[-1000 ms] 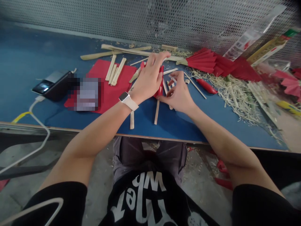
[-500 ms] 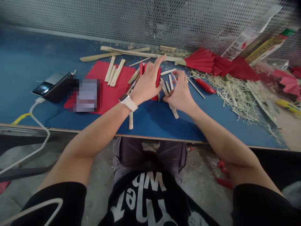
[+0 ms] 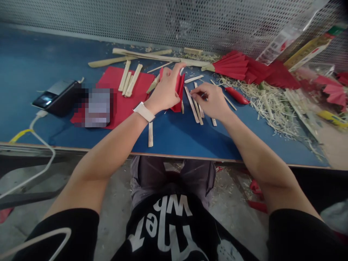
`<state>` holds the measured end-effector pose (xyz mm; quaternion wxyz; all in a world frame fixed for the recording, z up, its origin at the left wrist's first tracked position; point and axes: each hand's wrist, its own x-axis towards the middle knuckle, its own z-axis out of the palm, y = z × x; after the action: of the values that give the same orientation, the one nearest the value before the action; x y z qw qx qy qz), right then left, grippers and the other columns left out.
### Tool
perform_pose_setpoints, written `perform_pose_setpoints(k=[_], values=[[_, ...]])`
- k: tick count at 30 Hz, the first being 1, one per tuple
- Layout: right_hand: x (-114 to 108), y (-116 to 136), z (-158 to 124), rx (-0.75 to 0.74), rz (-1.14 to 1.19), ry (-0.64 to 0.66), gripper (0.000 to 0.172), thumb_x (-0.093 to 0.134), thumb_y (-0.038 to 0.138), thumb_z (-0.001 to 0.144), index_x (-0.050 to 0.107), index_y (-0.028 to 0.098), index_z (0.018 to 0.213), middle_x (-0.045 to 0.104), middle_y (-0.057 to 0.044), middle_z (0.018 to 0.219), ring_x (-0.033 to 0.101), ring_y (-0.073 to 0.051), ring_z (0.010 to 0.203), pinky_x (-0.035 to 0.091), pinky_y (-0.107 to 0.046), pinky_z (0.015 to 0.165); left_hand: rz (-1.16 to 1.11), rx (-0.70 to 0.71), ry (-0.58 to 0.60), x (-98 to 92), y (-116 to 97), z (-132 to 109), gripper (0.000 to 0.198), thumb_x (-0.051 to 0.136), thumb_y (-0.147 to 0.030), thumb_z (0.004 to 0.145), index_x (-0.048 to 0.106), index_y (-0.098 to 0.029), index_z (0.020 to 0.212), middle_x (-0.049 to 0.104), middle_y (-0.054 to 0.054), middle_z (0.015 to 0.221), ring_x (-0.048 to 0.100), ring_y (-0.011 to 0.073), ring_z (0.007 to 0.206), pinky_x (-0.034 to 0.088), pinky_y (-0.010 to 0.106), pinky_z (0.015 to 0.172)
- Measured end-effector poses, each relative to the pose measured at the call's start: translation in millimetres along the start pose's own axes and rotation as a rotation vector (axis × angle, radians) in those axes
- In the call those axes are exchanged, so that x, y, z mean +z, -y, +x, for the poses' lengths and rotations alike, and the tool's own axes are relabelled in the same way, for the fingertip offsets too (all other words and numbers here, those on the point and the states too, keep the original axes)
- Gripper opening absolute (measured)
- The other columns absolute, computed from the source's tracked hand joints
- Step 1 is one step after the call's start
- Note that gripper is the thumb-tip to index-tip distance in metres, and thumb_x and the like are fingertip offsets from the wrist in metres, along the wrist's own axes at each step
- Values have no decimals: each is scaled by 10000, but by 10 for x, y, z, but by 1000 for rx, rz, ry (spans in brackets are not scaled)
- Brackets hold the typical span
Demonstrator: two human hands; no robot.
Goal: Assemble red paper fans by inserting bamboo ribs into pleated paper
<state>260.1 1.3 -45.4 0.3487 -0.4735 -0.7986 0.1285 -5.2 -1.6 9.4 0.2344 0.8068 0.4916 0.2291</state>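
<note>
My left hand (image 3: pixel 166 88) is closed on a folded red paper (image 3: pixel 178 102), holding it upright on the blue table; the fingers cover much of it. Just to its right, my right hand (image 3: pixel 210 98) has its thumb and fingertips pinched together over several thin bamboo strips (image 3: pixel 192 105). Its fingertips are at the edge of the leftmost strip, but whether they grip it is hidden. One short strip (image 3: pixel 214 122) pokes out under the right hand, and another (image 3: pixel 150 135) lies below the left wrist.
On the left, red paper sheets (image 3: pixel 108 78) carry bamboo pieces (image 3: pixel 133 80) and a blurred-out object. Beyond them stands a dark device (image 3: pixel 58 98) with a white cable. Long bamboo strips, pleated red paper (image 3: pixel 231 67), a red-handled tool (image 3: pixel 236 95) and shavings (image 3: pixel 274 108) lie behind and right.
My right hand has drawn its spread fingers into a pinch. The strips beneath it have shifted and lie flatter. My left hand still holds the red paper, turned slightly.
</note>
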Motion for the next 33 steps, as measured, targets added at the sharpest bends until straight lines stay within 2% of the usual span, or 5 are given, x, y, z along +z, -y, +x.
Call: perform_pose_setpoints(k=[4, 8, 13, 22, 33], values=[[76, 93, 13, 6, 103, 52, 165, 869, 164, 1080, 960, 277, 1159, 910, -97, 1159, 863, -324, 1053, 732, -539, 1054, 4, -48, 14, -68, -106, -27, 1033, 746, 101, 1068, 435, -289, 1973, 506, 193, 1926, 855, 186, 1093, 740, 410, 1112], [129, 77, 77, 199, 363, 27, 133, 928, 213, 1026, 909, 268, 1146, 879, -84, 1059, 856, -311, 976, 759, -530, 946, -6, -24, 19, -86, -123, -30, 1074, 778, 134, 1014, 467, -297, 1947, 568, 187, 1888, 870, 237, 1197, 699, 424, 1152], [151, 114, 178, 425, 514, 38, 513, 1050, 238, 901, 812, 296, 1351, 809, -40, 956, 837, -296, 893, 727, -450, 740, -24, -17, 1, -65, -64, 18, 1033, 857, 129, 991, 537, -274, 1886, 628, 184, 1830, 854, 294, 1332, 682, 421, 1162], [274, 436, 12, 488, 454, -72, 494, 1148, 505, 821, 740, 282, 987, 767, -3, 770, 562, -137, 459, 410, -309, 417, -47, -20, 33, -144, -118, -49, 977, 780, 99, 1021, 547, -261, 1899, 582, 200, 1872, 808, 253, 1217, 673, 422, 1092], [256, 620, -59, 556, 547, 37, 333, 1054, 456, 879, 887, 222, 1048, 844, -64, 852, 507, -116, 400, 290, -302, 350, 43, -35, 21, -107, -114, -19, 904, 788, 76, 1051, 610, -301, 1854, 578, 205, 1923, 892, 210, 1078, 681, 369, 925]])
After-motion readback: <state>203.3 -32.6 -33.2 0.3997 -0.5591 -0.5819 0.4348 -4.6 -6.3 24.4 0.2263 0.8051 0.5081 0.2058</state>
